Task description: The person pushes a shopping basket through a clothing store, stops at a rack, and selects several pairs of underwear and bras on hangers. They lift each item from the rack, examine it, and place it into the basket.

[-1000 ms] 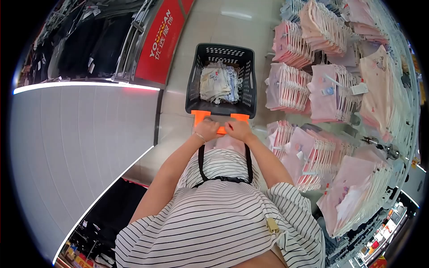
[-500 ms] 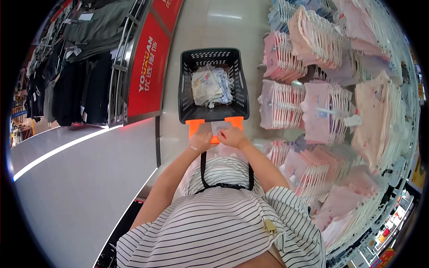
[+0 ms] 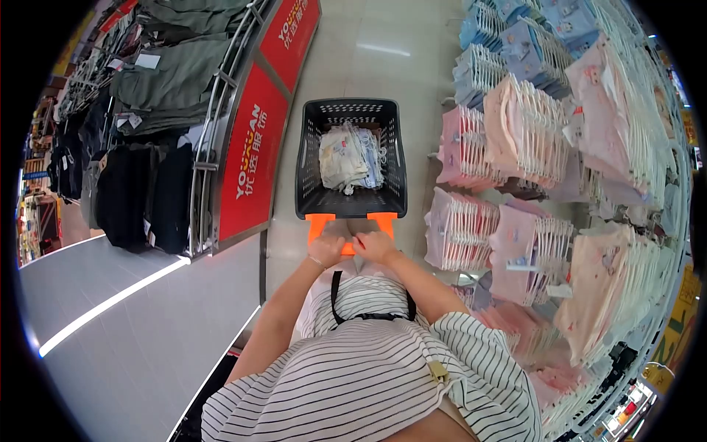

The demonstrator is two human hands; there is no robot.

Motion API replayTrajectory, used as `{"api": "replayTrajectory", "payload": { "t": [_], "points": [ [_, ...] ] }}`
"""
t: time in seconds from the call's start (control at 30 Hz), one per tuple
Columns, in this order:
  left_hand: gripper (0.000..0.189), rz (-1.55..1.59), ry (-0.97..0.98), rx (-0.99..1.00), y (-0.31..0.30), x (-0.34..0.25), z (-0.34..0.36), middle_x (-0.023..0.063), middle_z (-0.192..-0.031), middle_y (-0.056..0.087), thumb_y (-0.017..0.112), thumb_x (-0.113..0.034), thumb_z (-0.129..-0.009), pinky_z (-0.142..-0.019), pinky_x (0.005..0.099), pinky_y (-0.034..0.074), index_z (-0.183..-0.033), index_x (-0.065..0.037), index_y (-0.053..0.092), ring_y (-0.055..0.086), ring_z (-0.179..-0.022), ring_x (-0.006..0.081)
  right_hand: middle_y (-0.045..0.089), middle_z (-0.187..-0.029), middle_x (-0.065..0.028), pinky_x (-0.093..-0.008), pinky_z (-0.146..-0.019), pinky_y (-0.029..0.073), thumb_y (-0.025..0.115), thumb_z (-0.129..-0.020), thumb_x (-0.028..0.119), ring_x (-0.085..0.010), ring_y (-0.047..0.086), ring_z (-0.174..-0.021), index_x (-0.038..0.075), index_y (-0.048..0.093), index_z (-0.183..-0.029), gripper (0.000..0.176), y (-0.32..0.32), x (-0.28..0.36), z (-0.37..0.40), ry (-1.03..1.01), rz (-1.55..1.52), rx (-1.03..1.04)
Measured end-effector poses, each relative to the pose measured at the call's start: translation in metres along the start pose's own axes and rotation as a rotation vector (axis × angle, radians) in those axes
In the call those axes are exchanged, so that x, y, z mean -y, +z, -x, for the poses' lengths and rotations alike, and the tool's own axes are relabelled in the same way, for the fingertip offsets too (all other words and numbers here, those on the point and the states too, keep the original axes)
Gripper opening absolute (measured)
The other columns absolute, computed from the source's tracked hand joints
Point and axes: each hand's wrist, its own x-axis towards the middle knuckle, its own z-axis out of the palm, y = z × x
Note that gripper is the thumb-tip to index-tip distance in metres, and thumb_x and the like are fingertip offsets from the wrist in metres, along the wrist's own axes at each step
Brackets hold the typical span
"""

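A black perforated shopping basket (image 3: 352,205) stands ahead of my body, with an orange handle (image 3: 347,249) on its near side. My left hand (image 3: 328,249) is closed round the left part of that handle. Close beside it, my right hand (image 3: 373,246) grips the handle's right part. Inside the basket lies a small pile of white and pale blue clothes (image 3: 345,158), some with white hangers.
Racks of pink clothes (image 3: 524,236) and blue clothes (image 3: 482,70) on white hangers line the right side. On the left are a red sign panel (image 3: 252,155), a metal-railed rack of dark clothes (image 3: 121,195) and a grey panel (image 3: 140,317). A tiled floor (image 3: 368,70) runs between.
The racks and red panels have shifted down in view, and more blue clothes show at the upper right. Basket and hands sit slightly lower, with both hands still on the handle.
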Motion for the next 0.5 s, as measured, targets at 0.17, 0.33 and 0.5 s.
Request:
{"api": "replayTrajectory", "payload": {
  "t": [0.17, 0.33, 0.5],
  "points": [
    [0.045, 0.042, 0.061, -0.06, -0.006, 0.039, -0.04, 0.0038, -0.058, 0.054, 0.067, -0.051, -0.061, -0.046, 0.0333, 0.044, -0.067, -0.01, 0.05, 0.055, -0.05, 0.0207, 0.059, -0.063, -0.0176, -0.0464, -0.056, 0.047, 0.046, -0.081, 0.031, -0.036, 0.058, -0.058, 0.006, 0.06, -0.07, 0.031, -0.017, 0.003, -0.04, 0.074, -0.042, -0.025],
    [0.046, 0.037, 0.114, 0.009, -0.013, 0.087, -0.085, 0.0052, -0.057, 0.054, 0.065, -0.053, -0.062, -0.046, 0.034, 0.044, -0.067, -0.009, 0.05, 0.056, -0.05, 0.0213, 0.059, -0.063, -0.0166, -0.0464, -0.055, 0.047, 0.047, -0.08, 0.031, -0.0367, 0.057, -0.058, 0.007, 0.061, -0.072, 0.029, -0.051, 0.001, -0.091, 0.118, -0.047, -0.056],
    [0.047, 0.015, 0.188, -0.14, -0.04, 0.119, -0.151, 0.0062, -0.06, 0.055, 0.063, -0.054, -0.064, -0.049, 0.0353, 0.047, -0.067, -0.009, 0.049, 0.057, -0.053, 0.0226, 0.06, -0.066, -0.0153, -0.0441, -0.057, 0.047, 0.047, -0.081, 0.032, -0.034, 0.058, -0.061, 0.006, 0.06, -0.073, 0.03, -0.077, -0.014, -0.145, 0.145, -0.084, -0.151]
  ]
}}
